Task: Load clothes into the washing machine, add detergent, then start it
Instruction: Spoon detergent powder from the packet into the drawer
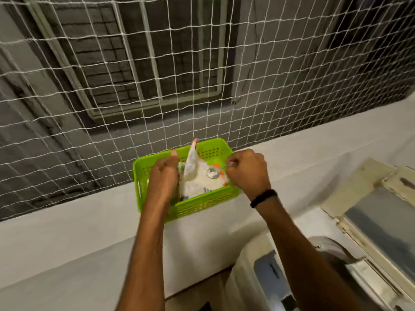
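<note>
Room: a rope net [269,86] hung in front of a grey wall with a window.
Surface: a white ledge [67,232] ran under the net.
Basket: a green basket [202,206] sat on the surface.
Washing machine [258,277]: low on the right.
Detergent bag [190,162]: open, inside the basket.
Left hand [162,178]: its grip was tight on the bag's top.
Right hand [247,171]: its grip pinched a spoon [212,172], which held powder over the bag.

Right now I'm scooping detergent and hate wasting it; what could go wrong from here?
The loaded spoon could spill powder while the right hand carries it from the green basket over the ledge to the washing machine. The detergent packet, held open by the left hand, might flop and spill inside the basket if released.
</note>
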